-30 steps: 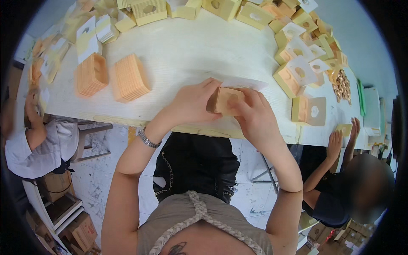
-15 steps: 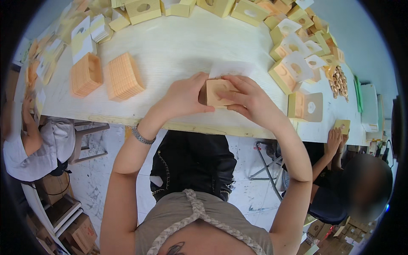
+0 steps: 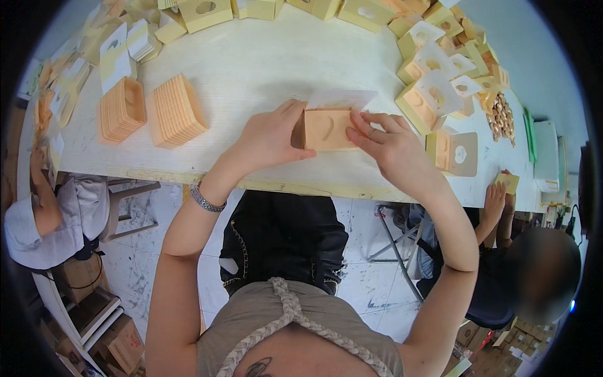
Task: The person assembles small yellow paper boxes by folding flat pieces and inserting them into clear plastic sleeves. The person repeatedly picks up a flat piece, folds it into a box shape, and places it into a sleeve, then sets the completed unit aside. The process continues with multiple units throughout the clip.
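A small pale rectangular cardboard box, lid raised, sits on the white wood-grained table, holding a peach-coloured moulded tray. The left hand clasps the box's left end between thumb and fingers. The right hand bunches its fingers at the tray's right edge; whether they pinch or merely press, I cannot tell. Ribbed peach tray stacks stand leftward.

open tabletop beyond the held box, peach tray stacks blocking left, yellow boxes blocking right
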Tool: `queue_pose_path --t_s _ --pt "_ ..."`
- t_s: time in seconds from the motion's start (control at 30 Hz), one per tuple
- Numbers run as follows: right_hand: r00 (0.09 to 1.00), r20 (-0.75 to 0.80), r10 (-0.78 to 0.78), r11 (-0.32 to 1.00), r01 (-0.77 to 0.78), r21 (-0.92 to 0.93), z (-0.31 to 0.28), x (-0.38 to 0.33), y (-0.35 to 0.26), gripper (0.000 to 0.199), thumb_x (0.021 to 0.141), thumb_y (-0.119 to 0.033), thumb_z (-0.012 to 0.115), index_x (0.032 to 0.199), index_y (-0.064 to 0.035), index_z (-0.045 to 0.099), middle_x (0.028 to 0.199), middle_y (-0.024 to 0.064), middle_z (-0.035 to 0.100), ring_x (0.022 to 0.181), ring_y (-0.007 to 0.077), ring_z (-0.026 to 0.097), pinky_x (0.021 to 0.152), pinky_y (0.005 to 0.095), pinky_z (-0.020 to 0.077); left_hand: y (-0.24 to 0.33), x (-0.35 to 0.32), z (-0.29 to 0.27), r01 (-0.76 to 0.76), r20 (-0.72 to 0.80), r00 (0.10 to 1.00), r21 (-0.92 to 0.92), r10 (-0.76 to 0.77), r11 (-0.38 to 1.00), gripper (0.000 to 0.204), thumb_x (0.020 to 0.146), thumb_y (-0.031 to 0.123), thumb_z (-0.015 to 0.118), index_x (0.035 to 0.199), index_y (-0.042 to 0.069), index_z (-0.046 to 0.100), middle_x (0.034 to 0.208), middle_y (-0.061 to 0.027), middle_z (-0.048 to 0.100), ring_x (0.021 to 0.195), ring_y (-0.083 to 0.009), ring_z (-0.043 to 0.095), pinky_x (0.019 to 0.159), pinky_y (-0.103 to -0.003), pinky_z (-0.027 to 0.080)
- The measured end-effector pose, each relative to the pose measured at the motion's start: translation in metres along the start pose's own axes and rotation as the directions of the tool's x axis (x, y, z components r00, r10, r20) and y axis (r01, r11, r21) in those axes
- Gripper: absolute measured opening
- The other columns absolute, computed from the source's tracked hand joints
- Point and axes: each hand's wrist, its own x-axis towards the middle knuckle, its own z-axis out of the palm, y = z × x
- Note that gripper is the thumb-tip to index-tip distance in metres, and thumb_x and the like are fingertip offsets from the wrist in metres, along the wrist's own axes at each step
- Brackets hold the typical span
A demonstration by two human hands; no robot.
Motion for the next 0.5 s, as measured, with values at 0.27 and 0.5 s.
queue_pose_path --t_s 0.27,0.5 --pt "0.997 -0.072 0.016 0.990 -0.026 -0.138 0.017 0.006 -0.036 0.041 0.082 -0.014 0.057 0.121 -0.0006 0.064 0.131 0.0120 0.060 0.124 0.0252 0.052 0.101 0.0412 0.0422 0.001 0.001 0.005 -0.005 -0.015 1.000 -0.001 0.005 1.000 0.071 0.068 0.040 0.084 0.118 0.004 0.048 0.109 -0.0154 0.061 0.096 -0.0365 0.063 0.076 -0.043 0.052" --pt "0.993 -0.115 0.015 0.995 -0.027 -0.096 0.045 0.024 -0.043 0.050 0.082 -0.015 0.062 0.130 -0.0031 0.058 0.137 0.0112 0.056 0.130 0.0282 0.049 0.103 0.0402 0.0418 0.003 0.001 0.002 0.002 -0.032 0.999 0.017 -0.001 1.000 0.071 0.067 0.041 0.084 0.115 0.003 0.048 0.108 -0.0155 0.061 0.093 -0.0381 0.063 0.074 -0.043 0.052"
